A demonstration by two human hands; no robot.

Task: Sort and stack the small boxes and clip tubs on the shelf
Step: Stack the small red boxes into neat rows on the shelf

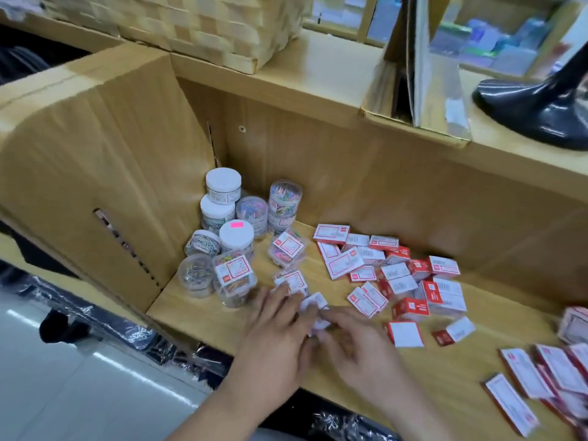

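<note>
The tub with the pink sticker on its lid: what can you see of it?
The tub with the pink sticker is small and round, with a flat white lid. The bright pink sticker sits toward the lid's far edge. The little of its wall that shows looks pale and translucent. A square clear tub in front hides the rest. It stands upright on the wooden shelf among other clip tubs, right beside a tub of silvery clips. Nothing rests on top.

Wooden shelf [203,316], clip tubs [222,224] clustered left, small boxes [391,275] scattered right
</note>
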